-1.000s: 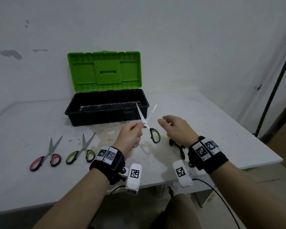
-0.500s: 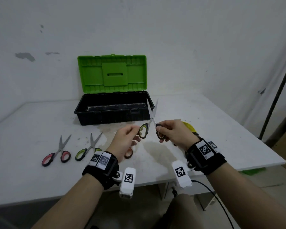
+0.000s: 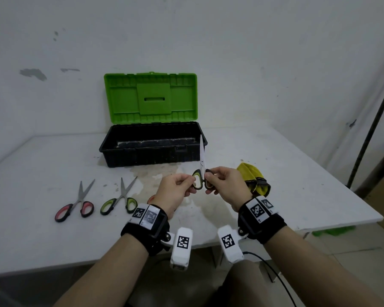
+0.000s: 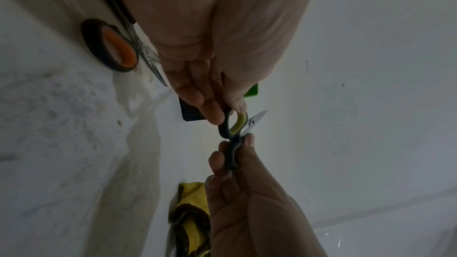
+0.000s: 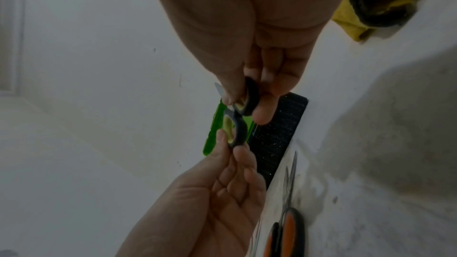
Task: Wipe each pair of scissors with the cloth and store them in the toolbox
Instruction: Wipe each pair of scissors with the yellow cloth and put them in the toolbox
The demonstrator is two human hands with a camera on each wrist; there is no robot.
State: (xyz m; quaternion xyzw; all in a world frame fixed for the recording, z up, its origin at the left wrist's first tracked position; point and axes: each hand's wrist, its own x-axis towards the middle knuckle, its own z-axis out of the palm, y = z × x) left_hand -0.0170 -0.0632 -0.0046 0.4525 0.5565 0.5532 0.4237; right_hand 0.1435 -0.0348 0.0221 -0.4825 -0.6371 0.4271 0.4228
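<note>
Green-and-black handled scissors (image 3: 201, 165) stand upright above the table, blades together and pointing up in front of the toolbox (image 3: 151, 156). My left hand (image 3: 191, 185) pinches the left handle loop (image 4: 235, 124). My right hand (image 3: 208, 182) pinches the right loop (image 5: 249, 103). The toolbox has a black base and an open green lid (image 3: 150, 97). A yellow cloth (image 3: 254, 178) lies crumpled on the table just right of my right hand. Red-handled scissors (image 3: 75, 203) and green-handled scissors (image 3: 119, 199) lie at the left. Orange-handled scissors (image 4: 116, 46) lie under my left hand.
The white table (image 3: 286, 196) has stains in front of the toolbox and ends close to my wrists. A dark pole (image 3: 372, 120) leans at the far right. The wall stands right behind the open lid.
A second ago my left hand alone held the scissors with the blades spread. My right hand took the other loop and the blades have come together, now upright.
</note>
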